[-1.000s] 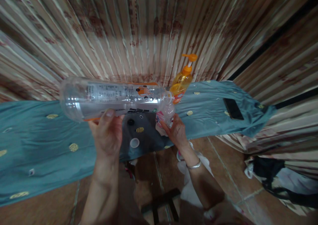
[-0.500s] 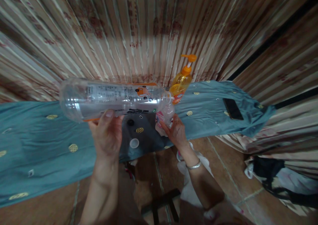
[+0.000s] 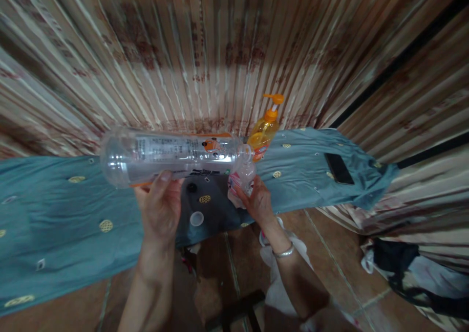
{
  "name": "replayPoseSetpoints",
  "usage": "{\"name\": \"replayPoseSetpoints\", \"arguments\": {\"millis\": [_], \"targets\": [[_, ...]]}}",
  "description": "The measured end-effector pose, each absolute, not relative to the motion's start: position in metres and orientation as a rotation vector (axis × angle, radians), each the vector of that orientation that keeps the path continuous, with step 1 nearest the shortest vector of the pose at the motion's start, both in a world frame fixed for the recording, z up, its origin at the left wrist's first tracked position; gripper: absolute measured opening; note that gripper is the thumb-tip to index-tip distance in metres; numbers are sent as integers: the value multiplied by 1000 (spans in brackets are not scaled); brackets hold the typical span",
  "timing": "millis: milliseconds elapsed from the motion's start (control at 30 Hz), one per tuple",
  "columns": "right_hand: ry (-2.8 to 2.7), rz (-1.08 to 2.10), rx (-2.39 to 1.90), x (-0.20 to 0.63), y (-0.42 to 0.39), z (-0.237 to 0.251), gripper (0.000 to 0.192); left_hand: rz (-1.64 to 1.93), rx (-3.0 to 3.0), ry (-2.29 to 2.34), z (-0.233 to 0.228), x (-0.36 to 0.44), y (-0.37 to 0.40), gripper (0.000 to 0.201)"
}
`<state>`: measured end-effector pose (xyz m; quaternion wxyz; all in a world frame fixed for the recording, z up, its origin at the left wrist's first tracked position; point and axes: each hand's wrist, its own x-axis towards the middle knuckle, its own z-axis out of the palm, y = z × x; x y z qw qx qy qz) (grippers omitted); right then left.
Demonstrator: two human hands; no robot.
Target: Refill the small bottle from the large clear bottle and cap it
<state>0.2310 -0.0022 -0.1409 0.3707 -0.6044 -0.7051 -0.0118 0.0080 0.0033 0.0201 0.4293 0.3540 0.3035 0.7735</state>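
**A:** From the head camera, what do you see?

**B:** My left hand is wrapped around a big clear bottle. It holds the bottle lying on its side, up in the air over the blue cloth. My right hand is closed on a small bottle, right under the big bottle's mouth. The two mouths touch, or nearly do.

**A:** How do I do this part well?

**B:** I think you tip the big one slowly and keep the small one straight up. Keep the mouths lined up so nothing spills.

**A:** Anything close by?

**B:** A white cap and a black cap lie on the cloth below. An orange pump bottle stands just behind, and a phone lies well off to the right.
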Motion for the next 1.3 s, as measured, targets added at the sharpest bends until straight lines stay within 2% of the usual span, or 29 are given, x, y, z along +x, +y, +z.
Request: {"name": "replayPoseSetpoints", "arguments": {"millis": [133, 567, 733, 933, 1300], "targets": [[-1724, -102, -1562, 228, 0, -143, 69, 1931, 880, 734, 23, 9, 3, 63], [-1716, -71, -1554, 226, -1, -141, 56, 1939, 940, 745, 21, 7, 5, 54], [-1695, 20, -1532, 226, -1, -140, 64, 1945, 867, 804, 22, 7, 3, 58], [-1675, 75, -1552, 227, -1, -142, 63, 1967, 836, 773, 21, 8, 2, 49], [-1651, 67, -1533, 227, 1, -148, 59, 1927, 920, 736, 16, 4, 3, 44]]}}
